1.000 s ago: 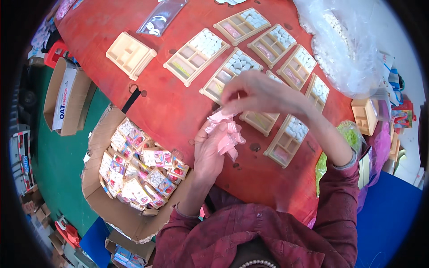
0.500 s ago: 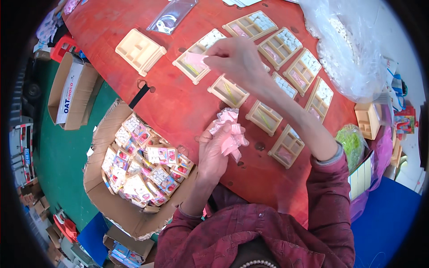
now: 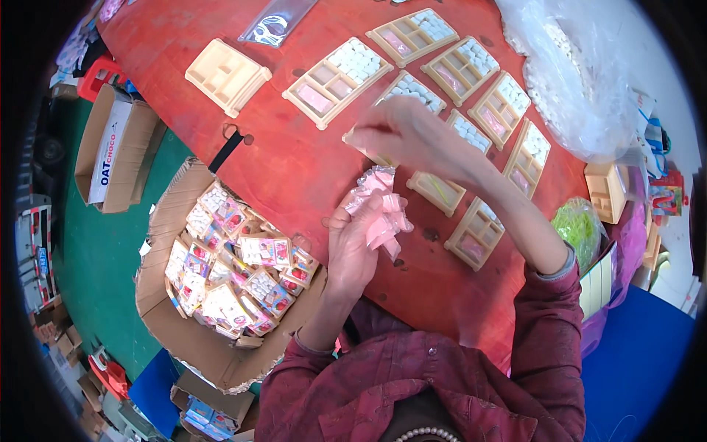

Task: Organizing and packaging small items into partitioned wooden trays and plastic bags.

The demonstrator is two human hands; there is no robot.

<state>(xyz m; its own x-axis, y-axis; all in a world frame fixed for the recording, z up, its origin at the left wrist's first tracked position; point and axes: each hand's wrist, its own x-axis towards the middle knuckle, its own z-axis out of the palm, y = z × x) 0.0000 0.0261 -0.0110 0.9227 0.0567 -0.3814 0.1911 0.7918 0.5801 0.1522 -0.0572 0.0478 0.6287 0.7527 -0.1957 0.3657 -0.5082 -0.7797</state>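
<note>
Head view: red table (image 3: pixel 294 173), cream trays, pink sachets

Beside the table, a cardboard box (image 3: pixel 215 362) is heaped with packed sets (image 3: pixel 224 306). On the table, cream compartmented trays (image 3: pixel 355 100) are spread, most partly filled with white pieces (image 3: pixel 359 59). Over one tray the right hand (image 3: pixel 409 132) is held, fingers bent and blurred; whether anything is pinched there cannot be told. By the left hand (image 3: pixel 352 254), near the box, a fanned bunch of glossy pink sachets (image 3: pixel 383 225) is gripped between thumb and fingers. The sachets are judged light, thin and slippery, easily creased; each is best drawn by a loose end, the bunch pinched at its base.
</note>
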